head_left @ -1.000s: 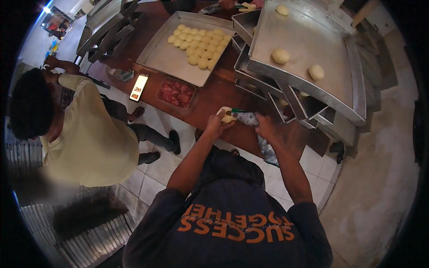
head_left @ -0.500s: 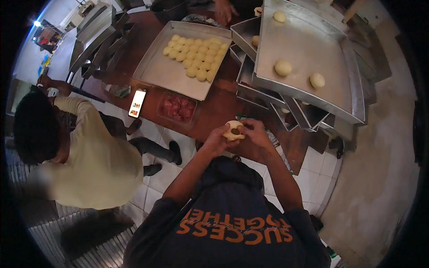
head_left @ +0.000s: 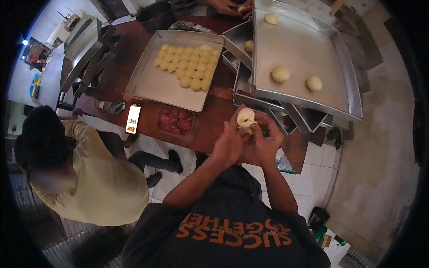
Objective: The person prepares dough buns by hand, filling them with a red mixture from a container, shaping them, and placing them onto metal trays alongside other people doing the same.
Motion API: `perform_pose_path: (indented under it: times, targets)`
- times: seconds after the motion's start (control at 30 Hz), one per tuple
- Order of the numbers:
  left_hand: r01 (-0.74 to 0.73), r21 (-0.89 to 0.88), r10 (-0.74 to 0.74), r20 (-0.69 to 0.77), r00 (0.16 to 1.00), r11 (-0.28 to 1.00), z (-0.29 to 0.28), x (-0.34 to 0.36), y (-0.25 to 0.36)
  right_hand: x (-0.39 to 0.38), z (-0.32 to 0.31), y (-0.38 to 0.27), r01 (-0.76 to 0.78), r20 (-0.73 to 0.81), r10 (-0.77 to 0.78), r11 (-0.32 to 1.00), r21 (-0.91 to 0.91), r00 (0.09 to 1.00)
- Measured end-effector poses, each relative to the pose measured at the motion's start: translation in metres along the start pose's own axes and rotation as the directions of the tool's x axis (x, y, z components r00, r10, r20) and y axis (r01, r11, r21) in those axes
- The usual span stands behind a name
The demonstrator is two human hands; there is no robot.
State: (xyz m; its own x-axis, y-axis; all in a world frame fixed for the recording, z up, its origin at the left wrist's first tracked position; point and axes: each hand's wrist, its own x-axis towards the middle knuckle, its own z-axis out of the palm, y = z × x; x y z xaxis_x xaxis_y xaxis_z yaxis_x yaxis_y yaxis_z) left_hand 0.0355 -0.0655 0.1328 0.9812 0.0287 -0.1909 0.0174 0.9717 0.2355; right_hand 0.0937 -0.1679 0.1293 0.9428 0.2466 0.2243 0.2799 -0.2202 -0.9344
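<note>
I pinch a pale piece of dough (head_left: 246, 118), its top folded with a small opening, between my left hand (head_left: 230, 140) and my right hand (head_left: 267, 137), fingers closed round it above the brown table (head_left: 210, 130). Below my right hand, a patterned piping bag (head_left: 283, 161) lies at the table's edge. Left of my hands are a clear container of red chunks (head_left: 174, 120) and a lit phone (head_left: 132, 118). Beyond them a metal tray (head_left: 152, 83) holds several rows of small dough balls (head_left: 187, 62).
Stacked metal trays (head_left: 308, 53) at the right hold a few dough balls. More trays (head_left: 85, 49) and a dark pot (head_left: 154, 15) stand behind. A co-worker in a pale yellow shirt (head_left: 98, 178) is at my left; another person's hands (head_left: 230, 8) work at the far edge.
My right hand has released the piping bag and joined my left on the dough. Both hands have lifted and turned the dough. The co-worker at my left has bent lower.
</note>
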Motion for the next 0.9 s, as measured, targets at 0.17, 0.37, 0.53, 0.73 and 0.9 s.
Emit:
perform_pose_path:
  times: [0.17, 0.37, 0.53, 0.73, 0.9]
  targets:
    - [-0.084, 0.168, 0.096, -0.064, 0.993, 0.982, -0.014, 0.012, -0.005, -0.006, -0.013, 0.005, 0.185, 0.212, -0.188, 0.982, 0.034, 0.959]
    - [-0.119, 0.628, 0.295, -0.182, 0.938, 0.769, 0.002, 0.004, -0.041, -0.014, -0.038, -0.005, 0.129, 0.176, -0.114, 0.988, -0.079, 0.978]
    - [0.000, 0.580, 0.195, -0.275, 0.941, 0.815, 0.008, -0.001, -0.061, -0.021, -0.064, 0.026, 0.444, 0.119, -0.432, 0.890, -0.101, 0.894]
    - [-0.045, 0.394, 0.217, -0.404, 0.889, 0.918, 0.024, -0.004, -0.110, -0.029, -0.085, 0.030, 0.503, 0.137, -0.484, 0.841, -0.200, 0.864]
    - [0.041, 0.475, 0.113, -0.290, 0.950, 0.879, 0.021, -0.003, -0.124, -0.034, -0.111, 0.015, 0.339, 0.107, -0.328, 0.935, -0.108, 0.939]
